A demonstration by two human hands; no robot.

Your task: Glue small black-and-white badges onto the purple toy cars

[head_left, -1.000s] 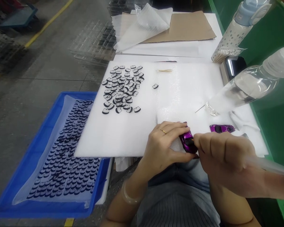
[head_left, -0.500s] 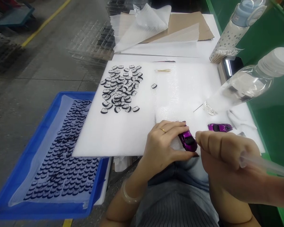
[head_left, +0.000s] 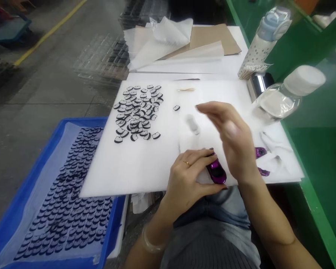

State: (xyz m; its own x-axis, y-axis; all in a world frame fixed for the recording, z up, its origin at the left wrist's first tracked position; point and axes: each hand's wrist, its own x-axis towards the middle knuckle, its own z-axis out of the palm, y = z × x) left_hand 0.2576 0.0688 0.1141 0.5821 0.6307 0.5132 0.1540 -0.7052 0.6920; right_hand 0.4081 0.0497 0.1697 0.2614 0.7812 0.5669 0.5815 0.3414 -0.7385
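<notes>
A purple toy car (head_left: 217,172) lies at the front edge of the white foam board, gripped between the fingers and thumb of my left hand (head_left: 186,179). Above and to the right of the car is my right hand (head_left: 232,138), raised, its fingers stretched toward the left and nothing seen in them. A small translucent thing (head_left: 192,123), smeared by motion, shows just left of that hand; I cannot make out what it is. Behind my right wrist, parts of more purple car pieces (head_left: 260,152) show beside white tissue (head_left: 277,160).
Several small black-rimmed pieces (head_left: 140,112) cover the board's left part, with one apart (head_left: 176,108). Thin sticks (head_left: 186,89) lie farther back. A clear bottle (head_left: 280,97), a dotted bottle (head_left: 260,48) and a dark-topped box (head_left: 260,84) line the right. A blue tray (head_left: 60,130) sits lower left.
My right hand has moved up and left from beside the car, its fingers now spread from a fist that held a translucent tube. The view has shifted slightly; my left hand still holds the car.
</notes>
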